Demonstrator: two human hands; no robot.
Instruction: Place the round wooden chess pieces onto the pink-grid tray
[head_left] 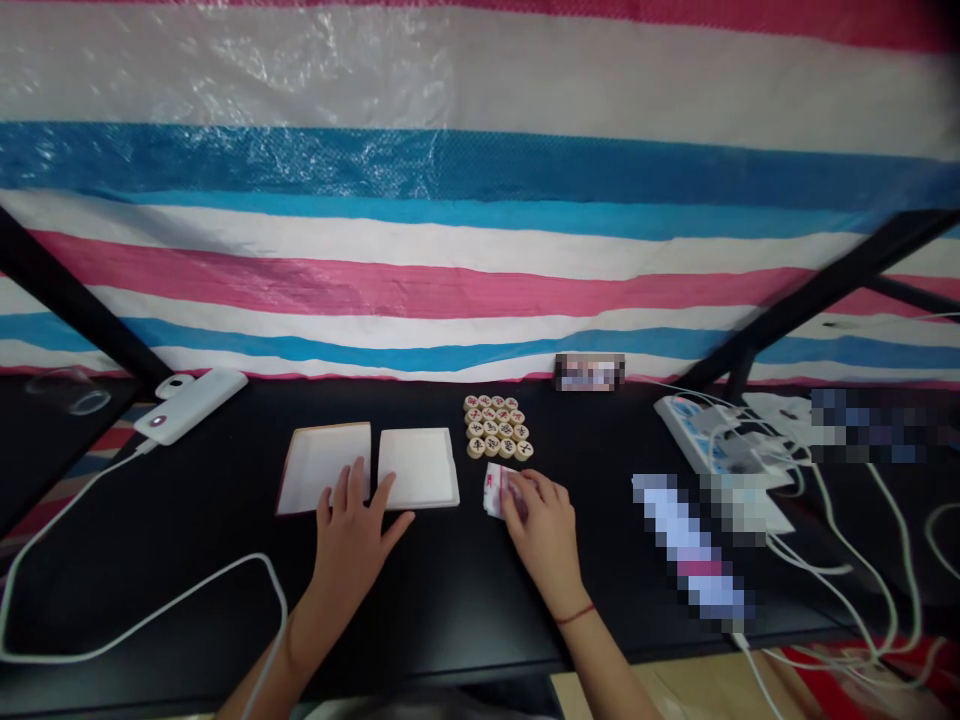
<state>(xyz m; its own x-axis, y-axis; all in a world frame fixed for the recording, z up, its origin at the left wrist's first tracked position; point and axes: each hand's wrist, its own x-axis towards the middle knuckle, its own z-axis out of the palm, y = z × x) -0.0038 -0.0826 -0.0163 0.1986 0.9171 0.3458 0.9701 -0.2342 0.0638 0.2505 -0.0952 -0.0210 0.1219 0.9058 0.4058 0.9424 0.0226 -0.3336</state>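
Note:
My left hand (350, 530) has its fingers spread over a shallow open box in two halves. Its middle fingers lie over the edge of the left half (322, 455), which has a dark red outer side. The index finger touches the near left corner of the white right half (418, 470); the thumb is stretched out in front of it. My right hand (544, 525) has its fingers curled on a small flat white packet with red marks (492, 490), partly hidden under them. Behind it, round Chinese chess pieces (499, 427) stand in neat rows, some with red characters, some with black.
A white power bank (193, 405) with a cable (187, 615) lies at the left. On the right are a power strip (686, 432), tangled white cables (832, 530) and a blurred phone-like object (690, 545). A striped plastic sheet (450, 290) hangs behind the black table (450, 600).

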